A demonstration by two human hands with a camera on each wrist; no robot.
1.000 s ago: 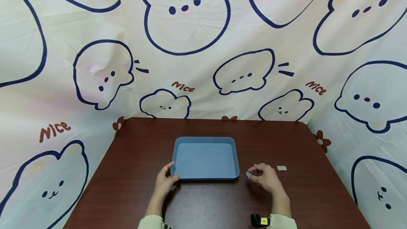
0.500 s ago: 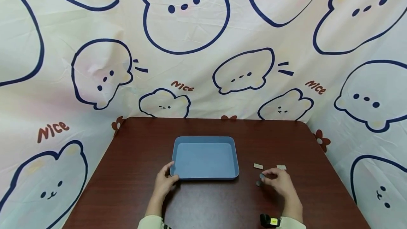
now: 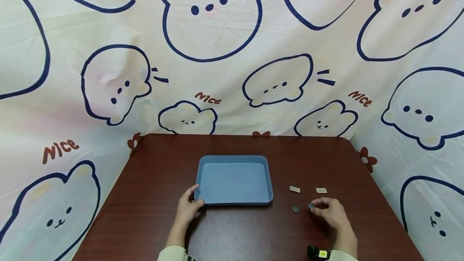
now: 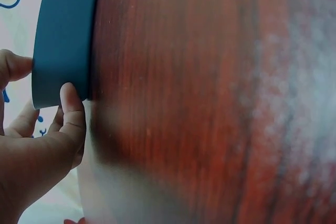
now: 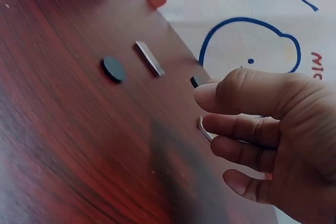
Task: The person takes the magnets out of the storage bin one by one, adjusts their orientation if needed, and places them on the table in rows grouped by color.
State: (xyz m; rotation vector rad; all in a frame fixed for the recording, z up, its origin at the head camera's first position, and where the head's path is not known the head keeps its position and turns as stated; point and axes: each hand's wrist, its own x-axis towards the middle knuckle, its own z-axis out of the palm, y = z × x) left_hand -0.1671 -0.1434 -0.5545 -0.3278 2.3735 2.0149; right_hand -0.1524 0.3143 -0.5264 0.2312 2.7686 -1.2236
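A shallow blue tray (image 3: 233, 180) lies on the table. At its near left corner my left hand (image 3: 186, 210) holds on, thumb on the near wall and a finger on the left side, as the left wrist view also shows. Between thumb and index finger, my right hand (image 3: 333, 212) pinches a small dark round disc (image 3: 311, 206), mostly covered by the thumb in the right wrist view. A second dark disc (image 3: 295, 209) rests flat on the table to the left of that hand. Beyond the discs lie two small pale rectangular pieces, one on the left (image 3: 295, 189) and one on the right (image 3: 321, 190).
The dark reddish-brown wooden table (image 3: 246, 233) has a far edge that meets a cream cloth (image 3: 232, 79) printed with cartoon bears. The cloth rises behind and along both sides. Light reflects off the tabletop near the front.
My right hand has moved right, away from the tray, with the disc in its fingers. The left pale piece and the second disc have come into full view. My left hand stays at the tray corner.
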